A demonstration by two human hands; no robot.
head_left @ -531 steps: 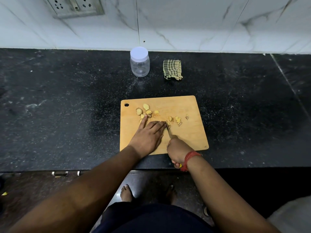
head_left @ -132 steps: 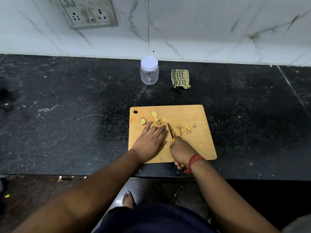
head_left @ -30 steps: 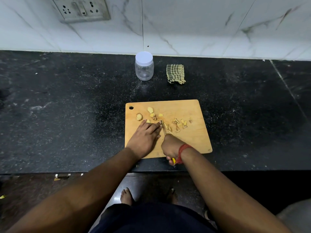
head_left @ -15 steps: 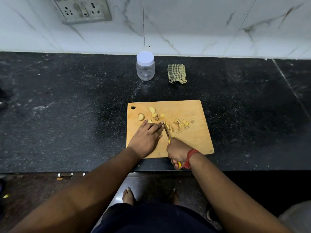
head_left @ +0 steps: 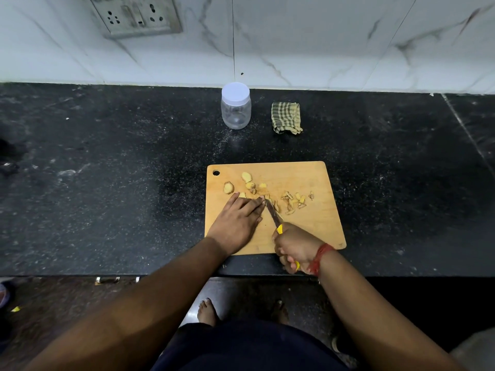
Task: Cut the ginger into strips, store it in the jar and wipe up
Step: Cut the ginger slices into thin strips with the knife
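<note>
A wooden cutting board (head_left: 316, 226) lies on the black counter. Several ginger slices (head_left: 246, 180) sit at its upper left, and cut ginger strips (head_left: 293, 200) lie to the right of the blade. My left hand (head_left: 237, 220) lies flat on the board, fingertips pressing down a ginger piece hidden beneath them. My right hand (head_left: 294, 247) grips the yellow handle of a knife (head_left: 273, 215), whose blade tip rests on the board right beside my left fingertips. A clear jar (head_left: 236, 108) with a white lid stands closed at the back. A folded checked cloth (head_left: 286, 117) lies right of it.
The black stone counter (head_left: 107, 183) ends in a front edge just below the board. A white marble wall with a socket plate (head_left: 136, 16) rises behind. My bare feet (head_left: 207, 311) stand on the floor below.
Over the earlier frames the pile of strips right of the blade has grown and fewer slices remain at the left. In the last second my right hand drew the knife back slightly.
</note>
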